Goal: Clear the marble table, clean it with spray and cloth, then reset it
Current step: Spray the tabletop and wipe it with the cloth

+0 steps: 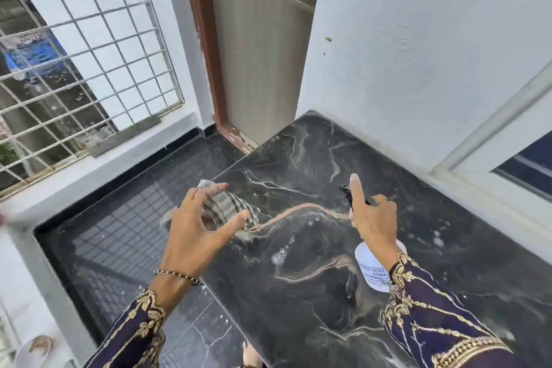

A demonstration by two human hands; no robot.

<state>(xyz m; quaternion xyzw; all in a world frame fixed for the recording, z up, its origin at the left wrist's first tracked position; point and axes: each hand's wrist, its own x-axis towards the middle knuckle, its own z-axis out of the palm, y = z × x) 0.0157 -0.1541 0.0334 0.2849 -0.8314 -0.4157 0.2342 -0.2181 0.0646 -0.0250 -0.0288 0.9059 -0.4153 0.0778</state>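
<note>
The dark marble table (313,164) with pale veins fills the right half of the head view. My left hand (194,227) holds a checked cloth (230,207) over the table's left edge, fingers spread around it. My right hand (372,218) grips the black trigger head (348,193) of a white spray bottle (375,270), with the index finger pointing straight up. The bottle is held above the table's middle. Wet droplets (279,257) lie on the marble between my hands.
A white wall runs behind the table, with a window frame (490,140) at the right. A door (260,48) stands ajar at the far corner. Left of the table is dark tiled floor (134,233), a low ledge and a barred window grille (80,63). A white bowl (33,349) sits at bottom left.
</note>
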